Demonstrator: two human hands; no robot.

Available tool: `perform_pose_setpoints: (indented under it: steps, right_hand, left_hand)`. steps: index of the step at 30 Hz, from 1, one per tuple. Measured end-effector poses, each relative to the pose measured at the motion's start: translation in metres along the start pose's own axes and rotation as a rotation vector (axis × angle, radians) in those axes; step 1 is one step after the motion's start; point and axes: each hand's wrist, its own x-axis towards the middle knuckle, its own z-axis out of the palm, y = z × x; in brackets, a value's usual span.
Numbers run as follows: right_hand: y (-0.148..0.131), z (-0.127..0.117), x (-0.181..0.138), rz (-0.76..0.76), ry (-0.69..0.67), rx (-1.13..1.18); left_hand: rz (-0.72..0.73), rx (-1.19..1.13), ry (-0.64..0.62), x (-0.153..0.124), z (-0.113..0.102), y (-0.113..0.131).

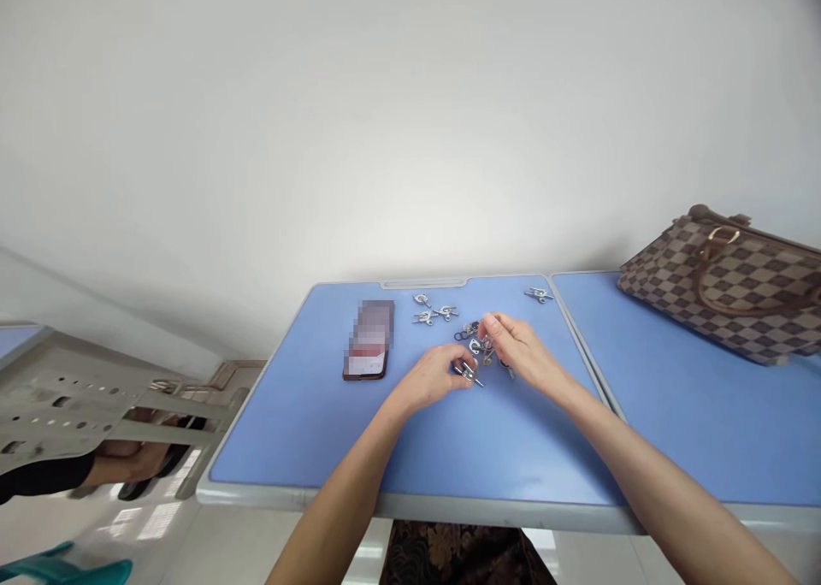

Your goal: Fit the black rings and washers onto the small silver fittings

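My left hand (433,378) is closed on a small silver metal fitting (469,373) with thin prongs, gripped between thumb and fingers just above the blue tabletop. To its right, my right hand (518,345) pinches its fingertips together over a loose pile of small metal parts (475,345). What sits in that pinch is hidden or too small to name. Dark rings and silver pieces show in the pile, partly covered by the right hand. Beyond the hands lie a few similar silver fittings (424,317), and one more fitting (539,295) lies apart at the far right.
A phone (368,341) with a blurred screen lies on the left of the blue table (288,431). A brown checkered handbag (724,286) rests on the adjoining table, against the wall. At lower left are a grey chair (57,405) and another person's legs (121,463).
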Motion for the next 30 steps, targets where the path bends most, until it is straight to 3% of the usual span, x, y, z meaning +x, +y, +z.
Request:
perform_pose_setpoints:
  steps: [13,30]
  right_hand:
    - [-0.01,0.003,-0.006,-0.133,-0.221,-0.205]
    - [-0.011,0.008,-0.009,-0.24,-0.289,-0.425]
  left_hand:
    - [0.077,0.126,-0.041,-0.002,-0.001,0.0]
    - [0.092,0.12,-0.063,-0.002,-0.001,0.001]
